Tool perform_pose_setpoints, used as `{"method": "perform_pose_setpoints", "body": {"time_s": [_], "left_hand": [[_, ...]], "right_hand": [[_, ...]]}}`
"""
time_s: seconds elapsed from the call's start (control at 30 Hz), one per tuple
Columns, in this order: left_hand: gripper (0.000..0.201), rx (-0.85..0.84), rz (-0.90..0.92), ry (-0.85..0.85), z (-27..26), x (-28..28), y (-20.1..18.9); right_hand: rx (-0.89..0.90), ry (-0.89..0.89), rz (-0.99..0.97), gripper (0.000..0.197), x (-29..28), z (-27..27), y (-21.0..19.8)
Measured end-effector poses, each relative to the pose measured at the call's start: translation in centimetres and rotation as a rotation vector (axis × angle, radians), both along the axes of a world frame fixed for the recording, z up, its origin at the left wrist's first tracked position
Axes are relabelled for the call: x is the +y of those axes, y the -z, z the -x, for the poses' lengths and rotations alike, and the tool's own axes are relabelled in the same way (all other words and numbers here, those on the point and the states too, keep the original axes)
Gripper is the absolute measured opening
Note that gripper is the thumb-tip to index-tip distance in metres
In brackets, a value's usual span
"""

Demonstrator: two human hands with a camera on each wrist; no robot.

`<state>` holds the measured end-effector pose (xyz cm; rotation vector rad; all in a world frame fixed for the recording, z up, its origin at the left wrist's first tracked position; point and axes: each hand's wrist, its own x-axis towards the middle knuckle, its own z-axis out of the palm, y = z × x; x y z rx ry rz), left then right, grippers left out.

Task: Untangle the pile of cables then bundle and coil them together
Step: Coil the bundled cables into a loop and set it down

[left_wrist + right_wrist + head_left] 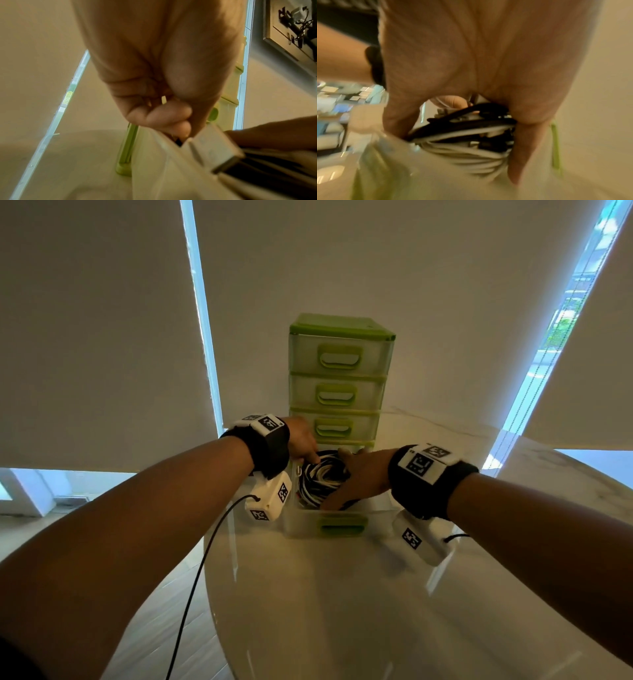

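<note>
Black and white cables (322, 479) sit coiled in the pulled-out drawer (337, 523), the right hand (359, 477) wrapped round them, the left hand (303, 440) gripping the drawer's far-left rim; lifting them out looks next.

The pulled-out translucent plastic drawer with a green handle (339, 523) is crowded by both hands and coiled black-and-white cables (320, 481), its green-framed drawer tower (339, 378) walling the far side.

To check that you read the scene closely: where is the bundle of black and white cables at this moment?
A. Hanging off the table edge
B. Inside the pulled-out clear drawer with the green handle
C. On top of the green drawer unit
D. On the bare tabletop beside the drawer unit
B: the cables lie coiled inside the pulled-out drawer, with the right hand wrapped around them and the left hand at the drawer's rim.
</note>
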<state>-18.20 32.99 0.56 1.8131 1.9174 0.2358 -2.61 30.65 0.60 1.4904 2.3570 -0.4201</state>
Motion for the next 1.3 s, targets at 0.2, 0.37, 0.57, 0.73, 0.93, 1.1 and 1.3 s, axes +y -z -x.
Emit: {"method": "perform_pose_setpoints", "body": {"time_s": [0.2, 0.37, 0.57, 0.73, 0.93, 1.1, 1.3], "left_hand": [[0.032, -0.177, 0.040, 0.014, 0.9, -1.1, -0.4], [0.039, -0.178, 0.074, 0.029, 1.3, -1.6, -0.6], [0.042, -0.128, 0.051, 0.104, 0.9, -1.7, -0.2], [0.047, 0.067, -0.054, 0.191, 0.7, -2.9, 0.0], [0.058, 0.246, -0.104, 0.321, 0.5, -2.4, 0.0], [0.080, 0.106, -0.163, 0.317, 0.3, -2.1, -0.1], [0.070, -0.072, -0.148, 0.210, -0.9, -4.2, -1.7]], "right_hand": [[-0.130, -0.005, 0.057, 0.106, -0.4, 1.0, -0.9], [-0.248, -0.050, -0.009, 0.099, -0.8, 1.1, -0.9], [-0.241, 0.026, -0.065, 0.105, -0.8, 0.8, 0.1], [-0.280, 0.006, -0.147, 0.104, -0.5, 0.4, 1.5], [-0.151, -0.241, -0.228, 0.070, 1.1, 0.4, 2.4], [-0.100, -0.216, -0.228, 0.083, 2.2, 0.3, 3.4], [-0.062, -0.093, -0.096, 0.083, 3.1, 0.8, 2.8]]}}
